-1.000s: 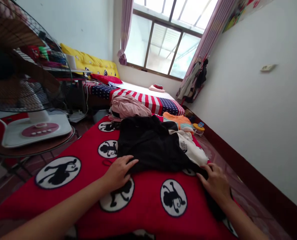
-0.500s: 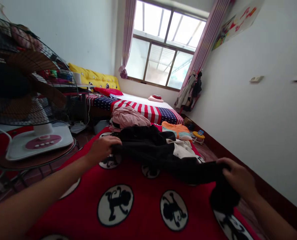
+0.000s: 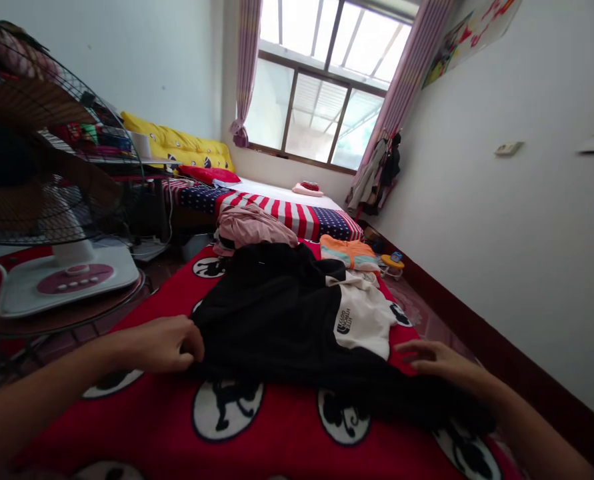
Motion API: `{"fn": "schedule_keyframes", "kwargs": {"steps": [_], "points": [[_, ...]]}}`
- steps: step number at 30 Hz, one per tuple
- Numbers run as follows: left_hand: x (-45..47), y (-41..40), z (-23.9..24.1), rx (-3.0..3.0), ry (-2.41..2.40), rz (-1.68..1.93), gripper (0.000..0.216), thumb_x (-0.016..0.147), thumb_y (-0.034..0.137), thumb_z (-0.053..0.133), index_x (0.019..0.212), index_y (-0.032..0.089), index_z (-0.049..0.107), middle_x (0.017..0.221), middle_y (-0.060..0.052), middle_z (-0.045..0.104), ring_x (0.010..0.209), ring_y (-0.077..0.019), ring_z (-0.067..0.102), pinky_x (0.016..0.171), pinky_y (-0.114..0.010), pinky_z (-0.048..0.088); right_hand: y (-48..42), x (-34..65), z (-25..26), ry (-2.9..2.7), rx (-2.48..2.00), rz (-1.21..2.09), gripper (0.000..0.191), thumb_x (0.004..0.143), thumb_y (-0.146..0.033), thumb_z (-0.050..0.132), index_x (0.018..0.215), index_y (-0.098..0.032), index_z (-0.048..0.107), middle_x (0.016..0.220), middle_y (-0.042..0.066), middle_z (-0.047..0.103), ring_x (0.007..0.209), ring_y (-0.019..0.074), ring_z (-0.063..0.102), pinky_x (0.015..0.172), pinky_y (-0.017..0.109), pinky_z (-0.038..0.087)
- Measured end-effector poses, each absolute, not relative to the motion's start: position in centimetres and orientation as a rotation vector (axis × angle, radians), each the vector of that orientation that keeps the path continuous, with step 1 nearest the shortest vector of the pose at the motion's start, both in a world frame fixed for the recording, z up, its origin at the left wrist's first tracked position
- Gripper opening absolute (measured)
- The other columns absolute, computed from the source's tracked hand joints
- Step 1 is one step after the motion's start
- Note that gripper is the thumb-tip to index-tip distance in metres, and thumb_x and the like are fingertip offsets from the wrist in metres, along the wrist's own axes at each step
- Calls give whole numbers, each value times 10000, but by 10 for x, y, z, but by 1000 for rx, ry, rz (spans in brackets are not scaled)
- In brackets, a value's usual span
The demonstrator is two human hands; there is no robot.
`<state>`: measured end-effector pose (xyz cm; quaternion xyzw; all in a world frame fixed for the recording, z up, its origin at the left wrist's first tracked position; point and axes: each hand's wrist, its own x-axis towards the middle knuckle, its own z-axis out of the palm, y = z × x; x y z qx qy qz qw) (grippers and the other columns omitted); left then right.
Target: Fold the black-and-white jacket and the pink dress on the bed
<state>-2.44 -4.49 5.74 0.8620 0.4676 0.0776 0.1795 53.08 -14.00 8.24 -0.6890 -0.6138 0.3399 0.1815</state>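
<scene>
A narrow bedroom with pale walls runs back to a barred window with striped pink curtains at 12 o'clock. Across the foreground lies a red blanket printed with white discs holding black monkey figures.

The black garment is spread flat on that blanket, in the middle of the view, its near hem trailing off toward 4 o'clock. The left hand, at 9 o'clock of the cloth, is closed with its fingers pinching the garment's left edge. The right hand, at 3 o'clock, lies loose with its fingers stretched out on the garment's lower right part; whether it grips any cloth cannot be told.

A white piece with a small black logo lies against the black garment at its 2 o'clock side. Beyond, at 12 o'clock, sits a pink bundle of clothing, and at 1 o'clock a folded orange item. Behind them is a bed with a stars-and-stripes cover and a yellow headboard. A standing fan with a white base fills the 9 o'clock side.
</scene>
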Motion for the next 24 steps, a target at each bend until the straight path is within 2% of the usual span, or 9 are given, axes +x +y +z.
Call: {"fn": "schedule_keyframes", "kwargs": {"steps": [2,4,7,9,11,14,18,22,24], "points": [[-22,-29,60,2437,1325,246,307,719,329,549,942,263,750,1030,-20,706,979,-220,628,908,-280,445,-124,522,80,-1572,-2072,794,493,660,-470,615,1039,-160,674,1018,135,711,909,290,674,712,351,543],[-14,-13,50,2402,1559,395,486,777,417,514,1184,189,650,1193,-95,632,1101,-266,573,978,-343,407,-108,510,63,-1431,-2243,674,563,689,-539,583,1071,-127,631,934,161,712,793,298,687,626,368,538],[3,-1,26,2286,1872,421,678,815,494,497,1375,114,461,1238,-174,577,1147,-317,540,974,-410,407,-88,488,25,-1399,-2278,517,609,685,-513,612,1150,-121,585,1013,179,697,904,325,678,735,415,533],[14,0,15,2289,1956,385,632,830,448,515,1377,137,456,1215,-181,582,1117,-323,561,929,-418,434,-79,472,9,-1483,-2150,418,564,634,-394,659,1140,-150,605,1081,156,689,1022,334,643,839,423,507],[20,-2,13,2294,1967,373,481,846,337,513,1302,184,533,1181,-155,614,1062,-298,599,880,-392,457,-76,459,8,-1569,-2022,426,462,613,-298,635,1062,-189,656,1062,108,707,1024,312,645,865,397,500],[13,-8,28,2229,1824,430,323,867,289,469,1133,211,634,1062,-97,694,983,-256,649,827,-331,471,-84,454,32,-1574,-1929,492,383,654,-307,585,1002,-195,697,1009,77,728,882,266,680,771,344,526],[-19,-24,50,2242,1620,504,362,846,384,466,1067,183,671,1022,-72,721,990,-264,651,842,-305,466,-111,476,62,-1440,-1927,542,471,647,-343,611,1088,-198,690,981,71,731,751,238,673,654,315,515],[-46,-46,52,2237,1586,133,345,792,387,508,1001,194,704,1040,-69,718,1017,-285,640,841,-316,472,-139,505,55,-1565,-2181,785,357,629,-285,599,943,-190,739,726,45,712,656,221,654,601,300,486],[-47,-52,51,2245,1717,-35,337,749,360,558,1012,207,702,1059,-88,706,1031,-309,630,839,-353,473,-143,512,51,-1733,-2377,588,242,632,-260,616,823,-212,756,739,57,700,731,246,661,650,319,479]]}}
